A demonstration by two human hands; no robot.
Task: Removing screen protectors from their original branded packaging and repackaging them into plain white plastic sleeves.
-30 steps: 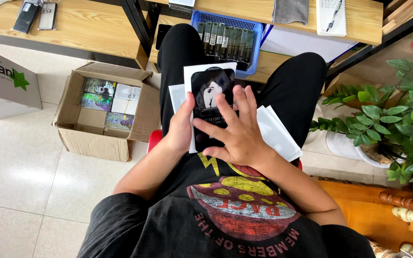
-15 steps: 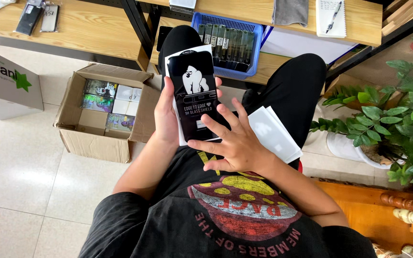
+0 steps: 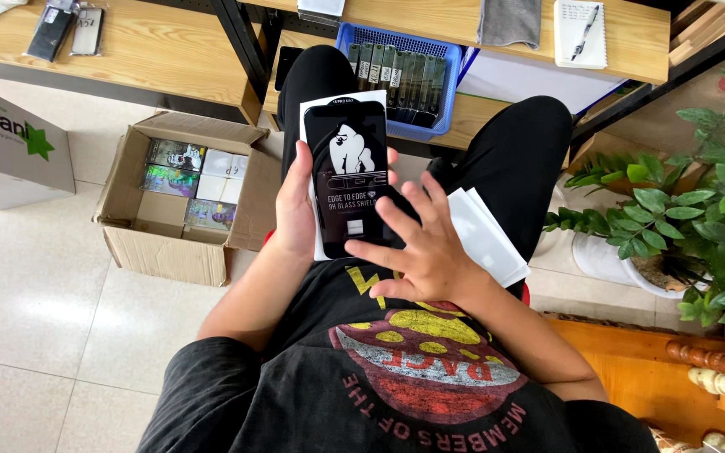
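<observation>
Packet (image 3: 347,180) upright in left fingers (image 3: 294,197), right fingers (image 3: 417,220) spread over its lower right edge. Sleeves (image 3: 488,235) on thigh, just right of right fingers. Basket (image 3: 451,84) beyond fingertips, on low shelf (image 3: 480,113). Open carton (image 3: 179,197) on floor (image 3: 35,277), left of left fingers; closed box (image 3: 10,147) farther left. Cloth (image 3: 509,21) and notepad (image 3: 581,33) with pen on surface (image 3: 430,21), beyond basket. Plant (image 3: 698,210) far right of right fingers.

A second ago I had a white-faced pack on top; now a black screen-protector pack (image 3: 350,180) with a white figure faces up in my left hand (image 3: 295,205). My right hand (image 3: 425,252) has slid nearer, fingers spread over its lower right corner.
</observation>
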